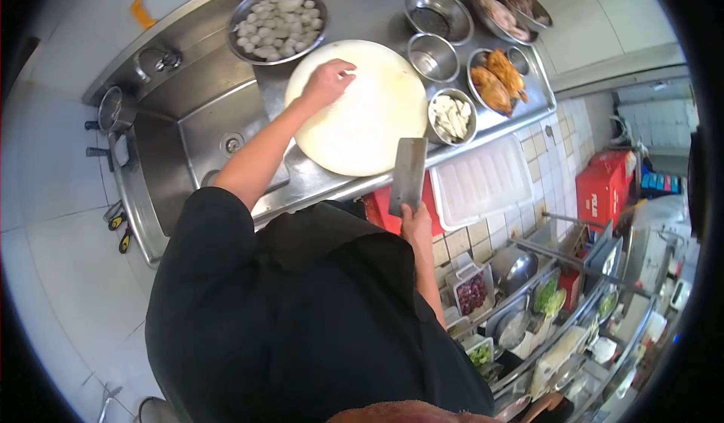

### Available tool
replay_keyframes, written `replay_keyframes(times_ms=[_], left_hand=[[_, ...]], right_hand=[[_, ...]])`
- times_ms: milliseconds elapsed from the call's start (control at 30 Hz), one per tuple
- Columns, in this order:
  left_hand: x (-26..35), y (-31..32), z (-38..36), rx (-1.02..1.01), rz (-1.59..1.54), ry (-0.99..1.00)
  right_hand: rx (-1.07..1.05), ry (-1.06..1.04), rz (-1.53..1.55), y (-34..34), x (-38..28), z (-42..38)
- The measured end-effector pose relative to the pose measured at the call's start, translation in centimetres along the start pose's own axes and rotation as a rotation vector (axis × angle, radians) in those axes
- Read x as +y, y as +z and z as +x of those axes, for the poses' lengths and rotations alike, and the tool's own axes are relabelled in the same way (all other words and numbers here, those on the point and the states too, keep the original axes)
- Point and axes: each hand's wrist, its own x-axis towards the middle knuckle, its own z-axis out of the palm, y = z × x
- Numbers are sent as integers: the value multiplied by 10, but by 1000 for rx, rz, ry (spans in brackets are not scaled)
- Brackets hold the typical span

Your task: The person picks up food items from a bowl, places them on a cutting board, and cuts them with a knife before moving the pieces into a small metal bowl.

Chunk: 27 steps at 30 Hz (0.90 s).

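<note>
My left hand (326, 84) is low over the round white chopping board (369, 129), near its upper left part. Its fingers are bent, with a gap between thumb and forefinger and nothing visible in it. In my right hand (416, 225) is a cleaver (409, 173), gripped by its handle at the counter's front edge. The broad blade points up toward the board and overlaps its lower right rim in this view. Right of the board, a metal bowl holds pale cut pieces (452, 117). Behind the board's left side, a large bowl holds whitish round balls (279, 27).
Two metal bowls (434, 57) and a dish of browned poultry pieces (498, 80) stand on the right. Raw meat (501, 4) fills a bowl behind. The sink (215, 133) lies left. A translucent tray (483, 182) sits below the counter edge; racks with vegetables (473, 293) stand lower right.
</note>
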Motion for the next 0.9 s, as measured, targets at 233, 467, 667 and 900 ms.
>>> replay_keyframes(times_ms=[233,467,667,900], left_hand=[[-80,-146,35,76,550,-337],[-130,-165,62,-441,807,-409],[-142,-174,63,-63,529,-298],[-102,-177,56,109,-17,-216]], right_hand=[[-24,68,-32,-18,-59,-18],[91,-151,-98,-1,-30,-4],[86,-84,-166,-1,-38,-7],[19,-7,-92,0,-29,-2]])
